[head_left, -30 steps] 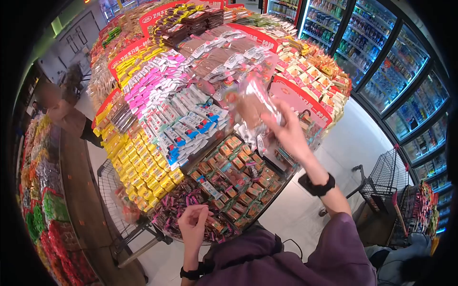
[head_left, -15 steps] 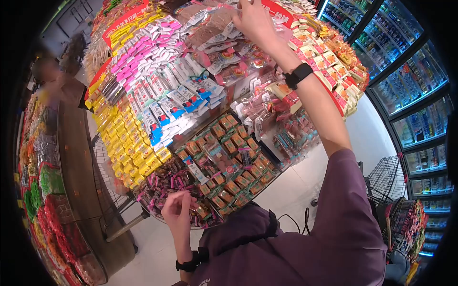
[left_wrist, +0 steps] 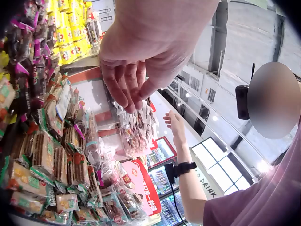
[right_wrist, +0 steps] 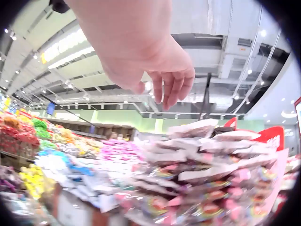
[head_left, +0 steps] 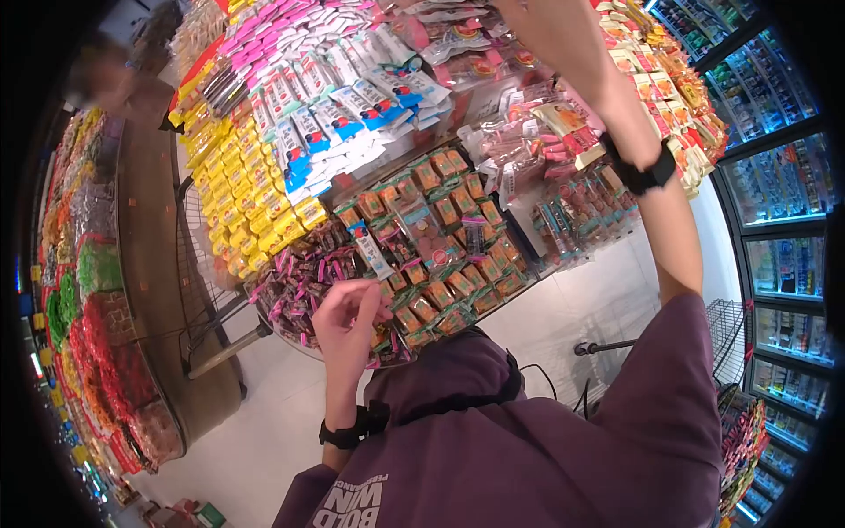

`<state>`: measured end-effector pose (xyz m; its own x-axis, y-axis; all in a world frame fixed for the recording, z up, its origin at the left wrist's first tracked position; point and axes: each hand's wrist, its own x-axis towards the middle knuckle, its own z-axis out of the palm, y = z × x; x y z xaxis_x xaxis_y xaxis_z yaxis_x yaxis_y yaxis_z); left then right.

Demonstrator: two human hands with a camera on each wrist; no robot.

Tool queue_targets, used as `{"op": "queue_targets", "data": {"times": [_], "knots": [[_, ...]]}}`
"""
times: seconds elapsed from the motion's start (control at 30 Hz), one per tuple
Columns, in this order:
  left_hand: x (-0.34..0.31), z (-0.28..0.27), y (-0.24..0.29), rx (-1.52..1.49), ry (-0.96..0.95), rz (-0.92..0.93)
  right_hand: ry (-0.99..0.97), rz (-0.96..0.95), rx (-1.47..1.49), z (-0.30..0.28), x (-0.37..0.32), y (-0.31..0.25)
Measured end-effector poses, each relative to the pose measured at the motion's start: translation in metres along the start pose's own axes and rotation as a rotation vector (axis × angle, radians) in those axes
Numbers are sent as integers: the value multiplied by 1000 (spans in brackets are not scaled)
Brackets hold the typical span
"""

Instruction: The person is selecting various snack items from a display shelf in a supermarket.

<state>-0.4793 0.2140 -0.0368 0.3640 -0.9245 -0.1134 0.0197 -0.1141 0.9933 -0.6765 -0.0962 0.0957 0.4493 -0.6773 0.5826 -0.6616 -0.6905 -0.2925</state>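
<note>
Display stand [head_left: 522, 238] carries snacks in many small piles, above a pale, shiny floor [head_left: 273, 378]. Glass-door fridges [head_left: 783, 185] glow blue at the right side, and a wire cart [head_left: 729, 330] is near them. The right wrist view shows what the head view does not: the white ceiling [right_wrist: 200, 56] with its lamps, and the fingers of the right hand [head_left: 572, 53], which the head view cuts off at its top edge. These fingers hang loosely bent, with nothing between them; the clear packs [right_wrist: 211, 188] lie below, apart from the fingertips. The left hand [head_left: 348, 321] has its thumb near the loosely curled fingers, a narrow gap, and also holds nothing. Near it are 2 piles: dark sweets [head_left: 295, 286] with pink ends and orange-brown packets [head_left: 422, 176]. Whether it touches them, I cannot tell.
</note>
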Motion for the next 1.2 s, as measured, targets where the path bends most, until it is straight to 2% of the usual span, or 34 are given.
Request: {"op": "queue_targets", "data": {"times": [0.03, 0.07, 0.1, 0.13, 0.2, 0.23, 0.33, 0.5, 0.67, 0.77, 0.87, 0.9, 1.0, 1.1, 1.2], "knots": [[0, 0, 1, -12, -10, -5, -15, 44, 138, -4, -16, -15], [-1, -1, -1, -14, -12, -12, -167, 32, 292, 3, -42, -24], [-1, -2, -3, -16, -16, -18, -94, -158, 199, 28, -69, -29], [-2, -3, -4, -19, -20, -23, -408, -4, 195, 25, -93, -50], [-4, -4, -3, -12, -16, -38, -397, -100, 104, 57, -146, -62], [-3, -5, -4, -14, -16, -37, -463, -11, 138, 60, -158, -73], [-4, -11, -3, -12, -18, -44, -567, 77, 141, 90, -186, -81], [-8, -26, 0, -29, -19, -50, -525, 267, 172, 107, -202, -97], [-8, -48, -2, -45, -41, -12, -443, 404, 220, 87, -195, -113], [-7, -58, -5, -110, -90, -10, -244, 236, 257, 77, -196, -132], [-6, -56, 3, -225, -95, -84, -143, 79, 422, 76, -202, -168], [-4, -60, -5, -272, -140, -78, -260, 123, 414, 69, -202, -186], [-4, -77, -21, -274, -107, -35, -252, 158, 604, 81, -206, -210], [-6, -86, -12, -352, -18, -56, -332, 154, 754, 81, -201, -227], [-8, -96, -5, -400, 37, -42, -289, 131, 817, 91, -204, -244]]}}
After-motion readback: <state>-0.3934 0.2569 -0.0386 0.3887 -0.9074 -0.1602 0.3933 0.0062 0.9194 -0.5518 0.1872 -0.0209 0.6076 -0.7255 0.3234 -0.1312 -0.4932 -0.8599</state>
